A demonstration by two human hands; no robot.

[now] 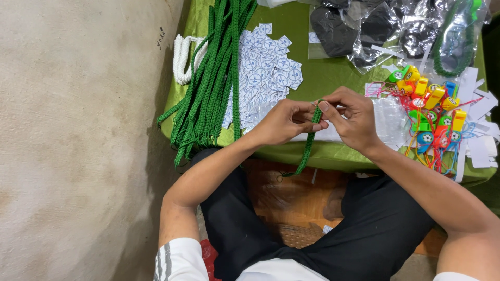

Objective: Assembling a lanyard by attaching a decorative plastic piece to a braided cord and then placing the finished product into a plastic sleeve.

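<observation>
— Where, that green braided cord, relative to the hands?

— Pinched at its top end between both. Left hand closed on it from the left, thumb and forefinger tips pressed to the braid. Right hand closed on the same end from the right, fingers curled in, tips meeting the left's. Hanging down from there over the near edge of the green tablecloth, tail trailing toward the lap, just above the black trousers.

— One cord only in hand?

— One, as far as can be told. Possibly doubled at the top; too small to say.

— And on the table?

— Far left: one thick bundle of green cords of the same kind, draped over the table's left edge, far too many to count. Beside that bundle, further left, one small hank of white cord. Just right of the bundle, one heap of round white-and-blue stickers, dozens, overlapping. Right of the hands: one heap of plastic whistles in yellow, orange, green, red and blue, roughly fifteen, tangled with thin coloured strings. Far side: several clear plastic bags with dark contents, exact count unclear. Far right edge: white paper strips, piled loosely.
</observation>
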